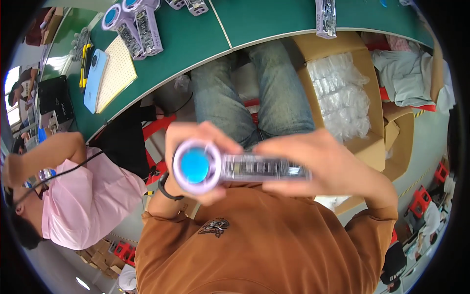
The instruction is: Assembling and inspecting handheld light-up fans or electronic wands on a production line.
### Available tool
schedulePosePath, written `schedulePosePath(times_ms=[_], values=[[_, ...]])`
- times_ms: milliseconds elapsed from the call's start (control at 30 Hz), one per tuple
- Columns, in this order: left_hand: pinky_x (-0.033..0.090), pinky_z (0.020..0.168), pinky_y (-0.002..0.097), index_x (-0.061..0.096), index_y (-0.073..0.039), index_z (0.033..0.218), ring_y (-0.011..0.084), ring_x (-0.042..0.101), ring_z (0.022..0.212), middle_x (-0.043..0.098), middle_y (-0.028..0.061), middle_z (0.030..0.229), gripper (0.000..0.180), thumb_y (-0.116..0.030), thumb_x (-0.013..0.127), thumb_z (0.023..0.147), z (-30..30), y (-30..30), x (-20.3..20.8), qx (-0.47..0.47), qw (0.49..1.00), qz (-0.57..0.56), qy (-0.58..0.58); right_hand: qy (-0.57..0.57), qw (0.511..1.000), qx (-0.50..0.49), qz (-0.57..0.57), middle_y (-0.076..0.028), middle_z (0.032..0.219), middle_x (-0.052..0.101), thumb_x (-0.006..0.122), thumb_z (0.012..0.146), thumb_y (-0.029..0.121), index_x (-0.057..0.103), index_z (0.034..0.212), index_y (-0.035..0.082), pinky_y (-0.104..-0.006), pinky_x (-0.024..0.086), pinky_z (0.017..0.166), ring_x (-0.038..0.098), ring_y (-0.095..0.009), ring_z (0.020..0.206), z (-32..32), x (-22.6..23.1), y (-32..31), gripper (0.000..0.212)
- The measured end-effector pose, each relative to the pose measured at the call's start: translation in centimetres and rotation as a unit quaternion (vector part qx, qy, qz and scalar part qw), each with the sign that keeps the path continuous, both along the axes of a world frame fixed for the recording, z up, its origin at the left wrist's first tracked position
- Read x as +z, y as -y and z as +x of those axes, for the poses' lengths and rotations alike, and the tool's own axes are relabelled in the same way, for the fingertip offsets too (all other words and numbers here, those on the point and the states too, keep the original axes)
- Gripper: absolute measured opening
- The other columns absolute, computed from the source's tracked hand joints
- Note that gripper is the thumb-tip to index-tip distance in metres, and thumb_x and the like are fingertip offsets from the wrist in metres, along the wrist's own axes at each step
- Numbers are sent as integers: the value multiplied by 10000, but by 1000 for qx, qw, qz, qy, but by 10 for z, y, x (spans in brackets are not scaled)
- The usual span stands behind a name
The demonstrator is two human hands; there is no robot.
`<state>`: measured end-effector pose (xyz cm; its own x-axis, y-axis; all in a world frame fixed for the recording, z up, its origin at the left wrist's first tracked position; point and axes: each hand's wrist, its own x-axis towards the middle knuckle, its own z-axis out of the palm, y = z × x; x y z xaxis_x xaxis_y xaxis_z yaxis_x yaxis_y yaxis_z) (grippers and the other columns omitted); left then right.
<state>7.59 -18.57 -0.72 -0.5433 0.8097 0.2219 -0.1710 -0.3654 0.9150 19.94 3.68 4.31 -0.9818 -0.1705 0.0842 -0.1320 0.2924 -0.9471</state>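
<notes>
In front of my chest, level, is a lilac handheld device (240,167) with a round ring-shaped head and a clear handle. A blue disc (195,165) fills the ring, and inner parts show through the handle. My left hand (183,139) is closed around the head end, with fingers behind it. My right hand (320,159) grips the far end of the handle between thumb and fingers. Both hands are slightly blurred. Similar lilac devices (142,29) lie at the table's left, and another lilac piece (326,18) rests near its edge on the right.
The green table (186,46) spans the front. On it lie a blue phone (96,81), a perforated cream pad (117,68) and a yellow-black cutter (85,66). A cardboard box (374,93) of clear plastic packaging stands right of my legs. A person in pink (88,201) sits left.
</notes>
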Motion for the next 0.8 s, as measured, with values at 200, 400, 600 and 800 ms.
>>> schedulePosePath(times_ms=[200,400,600,800], values=[[539,426,270,366,-1,1185,247,688,693,630,272,1002,675,-610,459,908,-12,-16,32,47,981,-142,125,243,949,-30,-201,-4,895,644,693,840,107,603,1100,-7,-235,476,740,579,-67,831,-12,-6,4,298],[558,449,285,371,13,1302,250,706,766,646,260,1054,764,-642,420,912,-17,-6,52,-83,968,-193,138,236,950,1,-203,-48,930,665,691,864,157,613,1109,-21,-251,471,767,581,-78,853,-4,1,3,313],[533,559,300,637,55,879,209,657,700,680,173,843,816,-595,152,967,-20,-19,32,-24,931,-188,313,234,969,0,-79,-106,849,688,710,841,179,626,1072,-22,-275,489,699,630,-132,749,-18,3,4,318],[531,576,278,639,56,859,197,648,660,670,155,789,780,-563,177,964,-23,-27,22,39,940,-212,265,239,964,-9,-116,-82,853,677,715,847,178,622,1071,-22,-264,483,688,606,-102,754,-28,-5,-1,315]])
